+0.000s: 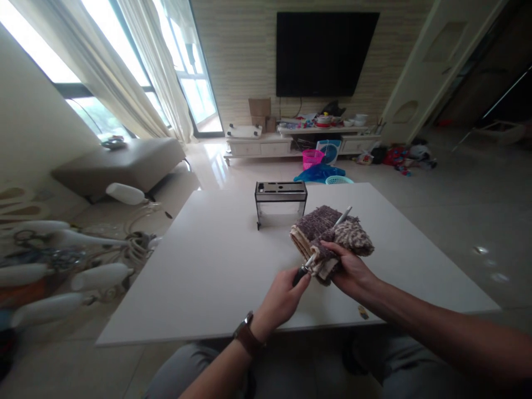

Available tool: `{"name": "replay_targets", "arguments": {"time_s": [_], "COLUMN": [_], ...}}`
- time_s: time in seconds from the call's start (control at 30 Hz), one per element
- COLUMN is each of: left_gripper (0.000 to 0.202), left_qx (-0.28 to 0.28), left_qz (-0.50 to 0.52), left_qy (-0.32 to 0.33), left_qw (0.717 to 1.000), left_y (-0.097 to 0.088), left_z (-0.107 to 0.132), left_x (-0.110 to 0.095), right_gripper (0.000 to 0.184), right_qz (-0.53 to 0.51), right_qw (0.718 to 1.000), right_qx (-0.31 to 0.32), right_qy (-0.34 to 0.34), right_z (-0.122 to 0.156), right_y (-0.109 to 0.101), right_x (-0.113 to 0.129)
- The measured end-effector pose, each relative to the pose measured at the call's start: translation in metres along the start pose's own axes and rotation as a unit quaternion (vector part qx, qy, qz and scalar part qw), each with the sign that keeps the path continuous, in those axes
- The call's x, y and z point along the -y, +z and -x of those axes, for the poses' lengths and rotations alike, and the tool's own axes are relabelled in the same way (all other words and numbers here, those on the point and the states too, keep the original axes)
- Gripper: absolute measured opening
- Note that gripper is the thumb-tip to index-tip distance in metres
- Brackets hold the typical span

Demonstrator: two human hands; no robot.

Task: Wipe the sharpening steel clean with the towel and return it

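Note:
My left hand [280, 299], with a brown-strapped watch on its wrist, is closed round the black handle of a knife [343, 216]. The narrow silver blade runs up and to the right through a folded towel [318, 221], brown and cream with a shaggy pile. Part of the blade is hidden in the cloth, and its tip sticks out at the far side. My right hand [349, 269] grips the towel round the blade, thumb on top, other fingers mostly hidden underneath. Behind the towel, a knife block [280, 193] with a slotted metal top and clear sides stands upright on the white table [199, 266].
A small sticker [363, 312] lies at the table's near edge. Left of the table are white lamp shades [102, 276] with tangled cables. Beyond it are a pink basket [312, 159], a blue plastic bag [320, 173], a low TV cabinet [260, 147] and a bench [124, 163].

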State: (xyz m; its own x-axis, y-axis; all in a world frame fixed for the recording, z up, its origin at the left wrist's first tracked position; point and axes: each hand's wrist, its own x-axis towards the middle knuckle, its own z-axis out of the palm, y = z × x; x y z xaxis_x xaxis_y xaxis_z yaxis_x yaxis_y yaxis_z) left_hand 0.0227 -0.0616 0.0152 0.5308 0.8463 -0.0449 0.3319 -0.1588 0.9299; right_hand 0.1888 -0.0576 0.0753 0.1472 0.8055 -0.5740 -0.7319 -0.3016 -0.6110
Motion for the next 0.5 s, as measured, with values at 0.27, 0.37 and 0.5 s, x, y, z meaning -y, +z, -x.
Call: {"name": "replay_targets", "arguments": {"time_s": [0.27,0.37,0.5], "left_gripper": [0.044,0.045,0.044], "left_qx": [0.019,0.026,0.026], "left_qz": [-0.002,-0.006,-0.009], "left_qy": [-0.024,-0.033,-0.035], "left_qw": [1.0,0.999,0.999], "left_y": [-0.002,0.0,0.002], "left_z": [0.004,0.002,-0.002], "left_x": [0.004,0.002,-0.003], "right_gripper": [0.012,0.011,0.011], "right_qz": [-0.023,-0.036,-0.044], "right_qw": [0.999,0.999,0.999], "right_qx": [-0.024,-0.024,-0.016], "right_qy": [0.007,0.005,-0.005], "right_z": [-0.002,-0.011,-0.022], "right_y": [-0.008,-0.013,-0.019], "right_x": [0.005,0.012,0.027]}}
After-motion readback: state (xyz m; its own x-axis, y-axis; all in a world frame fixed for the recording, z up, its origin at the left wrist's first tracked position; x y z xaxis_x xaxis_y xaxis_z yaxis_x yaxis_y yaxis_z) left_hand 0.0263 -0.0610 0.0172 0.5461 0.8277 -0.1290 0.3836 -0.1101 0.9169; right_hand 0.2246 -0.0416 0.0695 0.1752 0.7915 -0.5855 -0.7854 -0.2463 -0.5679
